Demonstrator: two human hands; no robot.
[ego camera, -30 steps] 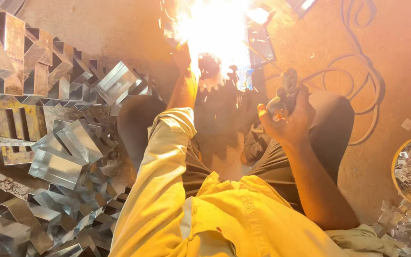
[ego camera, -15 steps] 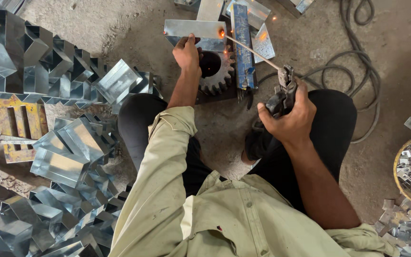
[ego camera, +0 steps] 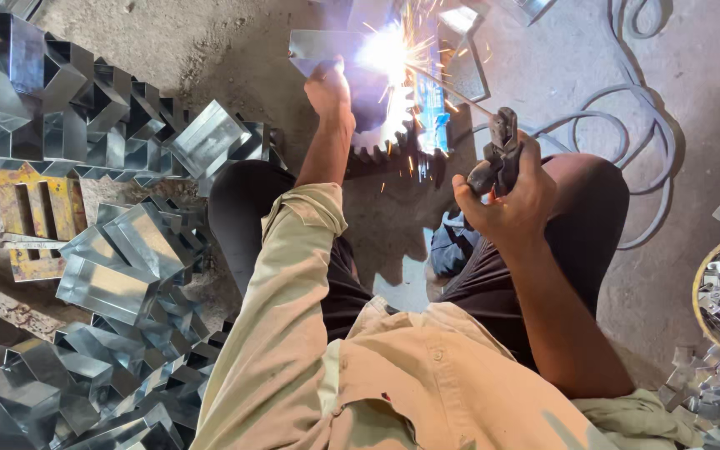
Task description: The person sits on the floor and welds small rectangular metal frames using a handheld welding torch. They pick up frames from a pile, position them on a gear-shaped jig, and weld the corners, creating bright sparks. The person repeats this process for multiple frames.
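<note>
Head view: a large toothed gear [ego camera: 385,137] lies on the concrete floor [ego camera: 210,50] and serves as the work rest. The left hand [ego camera: 329,87], fingers pressed down, pins a folded sheet-metal piece [ego camera: 318,43] on top of the gear. Just right of the gear, the right hand [ego camera: 506,204] is clenched around an electrode holder [ego camera: 500,154], whose thin rod [ego camera: 452,90] reaches to the bright arc [ego camera: 385,50] at the piece's edge. A welding cable [ego camera: 627,117] loops farther right; stacked galvanised brackets [ego camera: 110,275] lie well left. As I judge it, sparks could burn the bare left hand so near the arc, and thin sheet may burn through if the rod lingers.
</note>
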